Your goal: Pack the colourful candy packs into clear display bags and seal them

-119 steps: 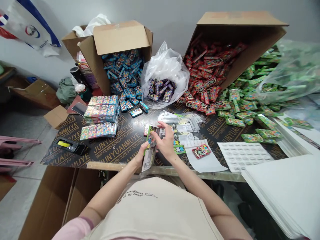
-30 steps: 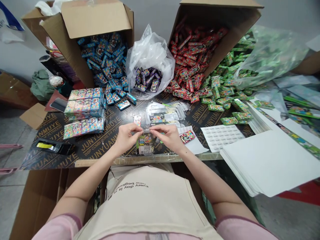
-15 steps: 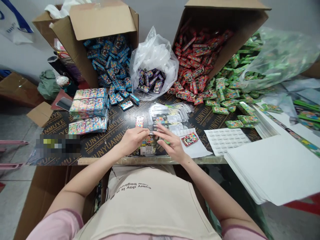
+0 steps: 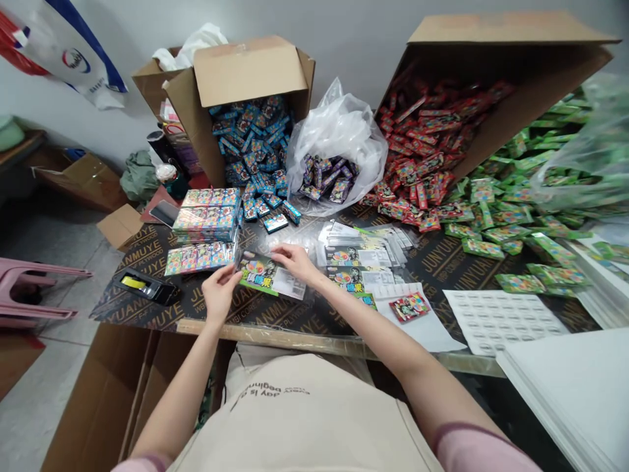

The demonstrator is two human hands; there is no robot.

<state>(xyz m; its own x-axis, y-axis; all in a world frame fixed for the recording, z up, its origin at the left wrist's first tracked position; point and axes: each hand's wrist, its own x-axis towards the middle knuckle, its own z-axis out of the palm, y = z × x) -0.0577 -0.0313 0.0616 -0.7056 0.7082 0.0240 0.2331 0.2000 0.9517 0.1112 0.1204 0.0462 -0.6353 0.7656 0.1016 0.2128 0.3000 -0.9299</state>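
My left hand (image 4: 219,293) and my right hand (image 4: 293,261) both grip a clear packet (image 4: 269,278) with a green printed card inside, held flat just above the dark tabletop. The left hand pinches its near left end, the right hand its far edge. The packet lies just right of a stack of filled packets (image 4: 200,240). A pile of empty clear packets with printed cards (image 4: 362,257) lies to the right of my right hand. One red candy box (image 4: 410,305) rests on white paper further right.
At the back stand a carton of blue boxes (image 4: 250,141), a plastic bag of purple boxes (image 4: 328,176), a tipped carton of red boxes (image 4: 432,137) and loose green boxes (image 4: 511,216). A sticker sheet (image 4: 501,321) and white sheets (image 4: 580,393) lie right; a tape dispenser (image 4: 142,286) lies left.
The packet was held upright in front of me with both hands pinching its top. Now it is turned flat and has moved left toward the stack of filled packets.
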